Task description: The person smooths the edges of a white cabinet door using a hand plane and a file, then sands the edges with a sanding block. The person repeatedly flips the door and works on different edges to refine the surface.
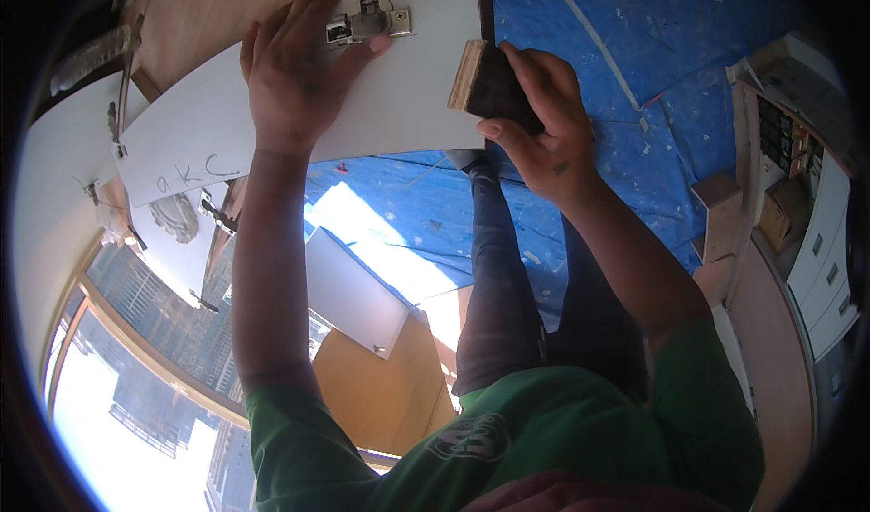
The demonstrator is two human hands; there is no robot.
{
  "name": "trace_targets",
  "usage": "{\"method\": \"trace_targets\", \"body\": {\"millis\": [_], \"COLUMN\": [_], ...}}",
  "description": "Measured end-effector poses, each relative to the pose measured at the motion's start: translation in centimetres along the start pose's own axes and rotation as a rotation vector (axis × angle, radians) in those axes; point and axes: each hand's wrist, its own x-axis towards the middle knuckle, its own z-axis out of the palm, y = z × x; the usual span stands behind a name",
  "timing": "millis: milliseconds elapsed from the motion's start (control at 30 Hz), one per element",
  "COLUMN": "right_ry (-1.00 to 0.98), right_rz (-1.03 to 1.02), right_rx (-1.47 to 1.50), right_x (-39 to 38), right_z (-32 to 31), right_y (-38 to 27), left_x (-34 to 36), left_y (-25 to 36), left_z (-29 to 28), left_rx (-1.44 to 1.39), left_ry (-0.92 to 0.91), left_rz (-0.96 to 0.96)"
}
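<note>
A white cabinet door panel (pixel 408 104) with a dark edge lies across the upper middle, with handwriting near its left end. A metal cabinet hinge (pixel 368 26) is set in its face near the far edge. My left hand (pixel 294 86) rests flat on the panel beside the hinge, fingers spread, its thumb tip at the hinge's near side. Over the panel's right end, my right hand (pixel 551 122) grips a small plywood block (pixel 503 82) between thumb and fingers. The block has a dark face and a bare layered edge, and appears tilted. Whether it touches the panel I cannot tell.
Blue sheeting (pixel 625 23) covers the floor. More white panels with hinges (pixel 217 213) stand at the left, near a window (pixel 136 403). Below the panel are a white board (pixel 353 290) and a brown board (pixel 381 385). White drawers (pixel 825 267) line the right side.
</note>
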Motion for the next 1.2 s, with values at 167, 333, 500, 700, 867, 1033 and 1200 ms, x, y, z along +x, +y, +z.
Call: {"method": "trace_targets", "body": {"millis": [167,333,500,700,867,1033,1200], "right_ry": [-0.072,0.069,-0.047,0.081,-0.031,0.102,-0.03], "right_rz": [0.03,-0.046,0.075,-0.071,0.056,-0.101,0.111], "right_rx": [-0.019,0.004,0.001,-0.038,0.003,-0.039,0.039], "right_x": [-5.0,2.1,-5.9,2.6,-4.9,4.5,-4.6], "right_z": [-0.1,0.5,0.2,0.8,0.6,0.8,0.7], "right_y": [-0.1,-0.1,-1.1,0.2,-0.7,0.7,-0.3], "left_x": [-0.2,-0.2,-0.4,-0.2,-0.3,-0.2,0.1], "left_y": [0.2,0.0,0.1,0.0,0.1,0.7,0.4], "left_z": [-0.4,0.1,-0.2,0.2,-0.3,-0.1,0.2], "left_rx": [0.016,0.001,0.031,0.079,-0.006,0.044,-0.032], "left_ry": [-0.015,-0.006,-0.016,-0.016,-0.033,-0.03,-0.028], "left_rz": [-0.027,-0.025,-0.045,0.007,-0.051,-0.027,-0.092]}}
